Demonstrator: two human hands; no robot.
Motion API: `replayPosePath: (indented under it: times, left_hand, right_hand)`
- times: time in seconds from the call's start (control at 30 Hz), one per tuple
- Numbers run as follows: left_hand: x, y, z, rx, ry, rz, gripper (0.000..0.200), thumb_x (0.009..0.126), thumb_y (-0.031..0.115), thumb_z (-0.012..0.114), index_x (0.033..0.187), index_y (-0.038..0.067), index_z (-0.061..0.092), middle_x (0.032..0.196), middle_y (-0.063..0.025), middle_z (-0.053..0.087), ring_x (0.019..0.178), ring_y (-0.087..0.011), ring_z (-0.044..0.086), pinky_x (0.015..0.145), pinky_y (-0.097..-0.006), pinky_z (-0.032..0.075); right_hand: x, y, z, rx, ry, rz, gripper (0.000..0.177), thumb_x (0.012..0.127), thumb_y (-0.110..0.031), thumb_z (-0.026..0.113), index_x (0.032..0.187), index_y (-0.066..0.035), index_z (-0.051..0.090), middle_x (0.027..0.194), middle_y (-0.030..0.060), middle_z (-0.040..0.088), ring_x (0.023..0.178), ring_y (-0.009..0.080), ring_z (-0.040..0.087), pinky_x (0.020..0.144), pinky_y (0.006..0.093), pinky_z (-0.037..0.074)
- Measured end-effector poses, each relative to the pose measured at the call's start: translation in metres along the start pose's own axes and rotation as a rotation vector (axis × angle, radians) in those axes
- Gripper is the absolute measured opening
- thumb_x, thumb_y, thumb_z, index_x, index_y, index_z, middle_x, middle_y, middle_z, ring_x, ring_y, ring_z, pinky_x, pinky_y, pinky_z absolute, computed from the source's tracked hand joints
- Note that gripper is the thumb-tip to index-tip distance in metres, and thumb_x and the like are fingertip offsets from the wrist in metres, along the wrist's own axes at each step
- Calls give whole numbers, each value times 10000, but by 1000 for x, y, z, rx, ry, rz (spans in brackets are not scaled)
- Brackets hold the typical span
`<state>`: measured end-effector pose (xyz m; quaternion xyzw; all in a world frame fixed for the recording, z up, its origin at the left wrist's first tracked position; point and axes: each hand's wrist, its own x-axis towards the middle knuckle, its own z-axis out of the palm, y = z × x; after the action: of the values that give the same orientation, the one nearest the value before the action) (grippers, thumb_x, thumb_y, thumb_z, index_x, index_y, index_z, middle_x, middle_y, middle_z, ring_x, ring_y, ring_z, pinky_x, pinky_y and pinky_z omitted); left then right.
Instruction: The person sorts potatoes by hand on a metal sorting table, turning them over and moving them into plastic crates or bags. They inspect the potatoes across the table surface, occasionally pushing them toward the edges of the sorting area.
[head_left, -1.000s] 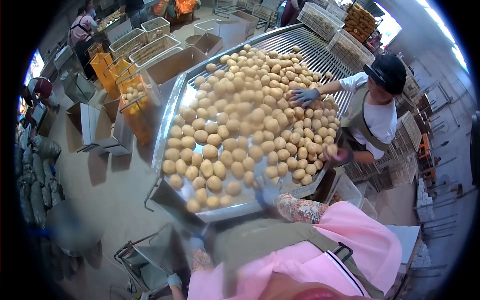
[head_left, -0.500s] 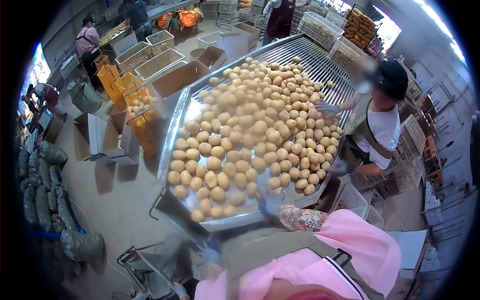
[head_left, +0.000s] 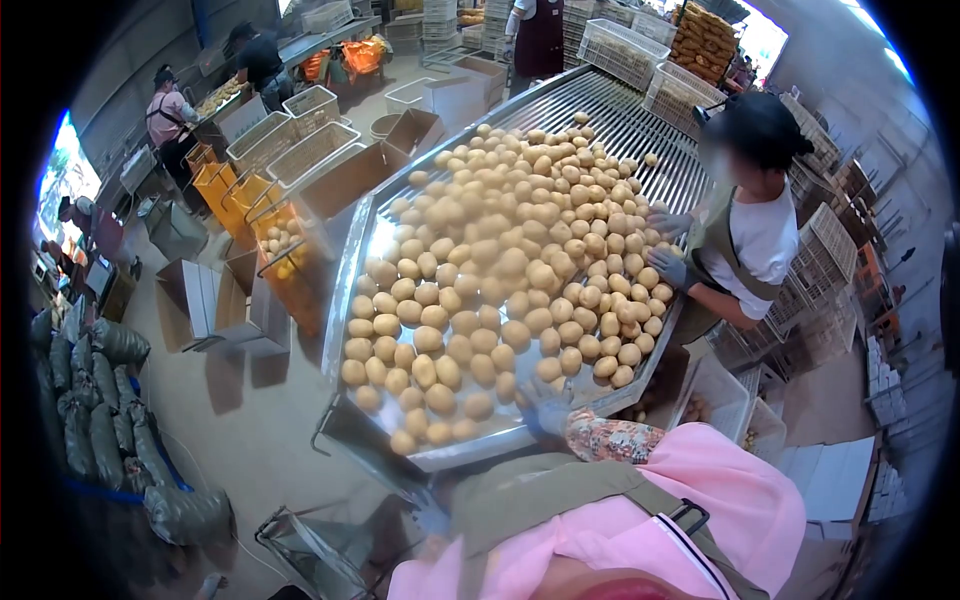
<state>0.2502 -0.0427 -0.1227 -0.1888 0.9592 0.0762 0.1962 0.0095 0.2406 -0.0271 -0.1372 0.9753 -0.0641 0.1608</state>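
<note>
Many potatoes (head_left: pixel 425 340) lie loose on a metal sorting table (head_left: pixel 345 300) in front of me; a hazy patch blurs those in the middle. My right hand (head_left: pixel 547 408), gloved and coming out of a floral sleeve, is over the table's near edge beside the closest potatoes. Its fingers look stretched out, with nothing held. Lower down, outside the table's near left corner, my left hand (head_left: pixel 430 515) is gloved and blurred, so its fingers do not show clearly. It is near a grey-green bag on a metal frame (head_left: pixel 325 545).
Across the right edge, a co-worker (head_left: pixel 745 210) has both gloved hands on the potatoes. Open cardboard boxes (head_left: pixel 205 300) and orange bags (head_left: pixel 290 285) stand left. Filled green sacks (head_left: pixel 190 515) lie at lower left. Plastic crates (head_left: pixel 720 395) stand right of the table.
The co-worker's lower hand has come up from beside the table onto the potatoes. My view has shifted slightly. My right hand stays at the near edge.
</note>
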Motion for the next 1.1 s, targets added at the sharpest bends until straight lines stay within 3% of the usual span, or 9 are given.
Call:
replayPosePath:
  times: [0.1,0.17,0.23,0.43,0.63,0.9,1.0,1.03,1.1]
  left_hand:
    - [8,-3,-6,-20,-26,26,554,868,251,531,1379,83,398,1361,-243,401,995,-404,611,795,-448,518]
    - [16,-6,-16,-100,-105,7,498,866,250,531,1330,88,449,1285,-213,489,943,-372,636,751,-437,529]
    - [34,-18,0,-84,-153,12,334,876,260,519,1174,110,529,1063,-137,606,835,-325,654,692,-455,529]
    - [65,-50,112,54,-96,134,223,905,254,477,1076,138,562,938,-111,651,812,-310,669,674,-457,524]
    - [48,-41,23,-67,-290,188,301,907,279,500,1157,118,545,1000,-138,643,872,-352,652,714,-455,521]
    - [79,-10,-60,-280,203,144,315,899,280,512,1167,117,541,1009,-143,641,880,-357,649,725,-457,517]
    - [100,8,-73,-263,221,157,321,896,281,517,1171,117,540,1012,-145,641,883,-359,648,729,-457,516]
    - [104,12,-74,-241,193,155,323,895,281,518,1173,117,539,1013,-145,640,884,-359,647,730,-458,516]
    - [111,17,-72,-208,125,148,327,893,281,521,1175,117,539,1016,-147,640,886,-361,646,733,-458,515]
  right_hand:
    - [-8,-10,-30,15,-32,35,528,936,-422,392,1439,-278,326,1501,93,291,1344,284,339,1061,693,38]
    - [-5,-11,-37,55,-250,71,662,914,-440,434,1500,-267,179,1571,84,131,1437,307,153,1068,694,31]
    - [-5,-10,-35,43,-257,66,645,920,-436,424,1497,-266,190,1568,86,137,1433,313,167,1067,694,34]
    - [-6,5,-26,57,-196,-15,575,947,-437,371,1478,-264,234,1547,98,186,1413,329,222,1060,700,43]
    - [-8,6,-34,71,-241,-41,565,947,-470,359,1460,-259,254,1529,107,219,1398,327,254,1054,704,49]
    - [3,6,-19,84,-256,21,763,847,-424,553,1488,-255,176,1550,130,157,1387,373,265,1062,686,77]
    - [3,-3,-24,20,-274,60,770,854,-389,553,1496,-231,159,1542,156,162,1380,394,262,1088,613,169]
    - [15,13,8,116,-204,4,788,847,-359,574,1496,-194,159,1520,175,199,1369,415,262,1104,523,231]
    - [14,12,14,164,-138,5,726,853,-414,535,1472,-183,232,1487,169,266,1366,380,285,1088,602,119]
